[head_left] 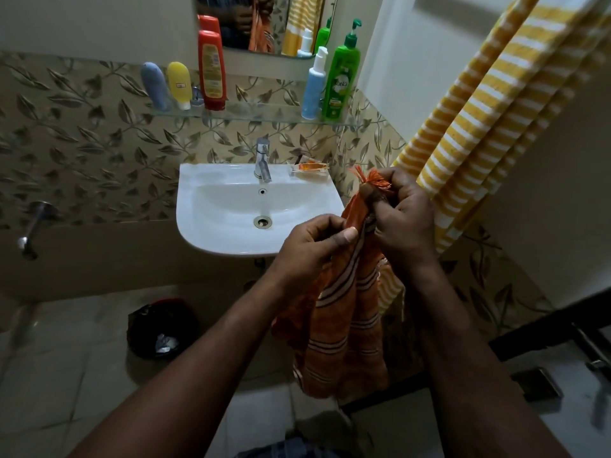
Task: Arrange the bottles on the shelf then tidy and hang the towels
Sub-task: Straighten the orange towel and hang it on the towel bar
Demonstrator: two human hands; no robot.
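An orange striped towel (pixel 344 325) hangs bunched in front of me, right of the sink. My left hand (pixel 314 246) pinches its edge lower down, and my right hand (pixel 403 219) grips its fringed top corner. A yellow-and-white striped towel (pixel 489 110) hangs at the right wall. On the glass shelf (pixel 264 115) stand a grey-blue bottle (pixel 154 85), a yellow bottle (pixel 179 84), a red bottle (pixel 211 71), a white-and-blue bottle (pixel 314 87) and a green pump bottle (pixel 342 74).
A white sink (pixel 224 233) with a chrome tap (pixel 263 160) is below the shelf, with an orange wrapper (pixel 309 167) on its rim. A black bin (pixel 158 328) stands on the tiled floor. A mirror (pixel 264 21) hangs above. A wall tap (pixel 31 229) juts at left.
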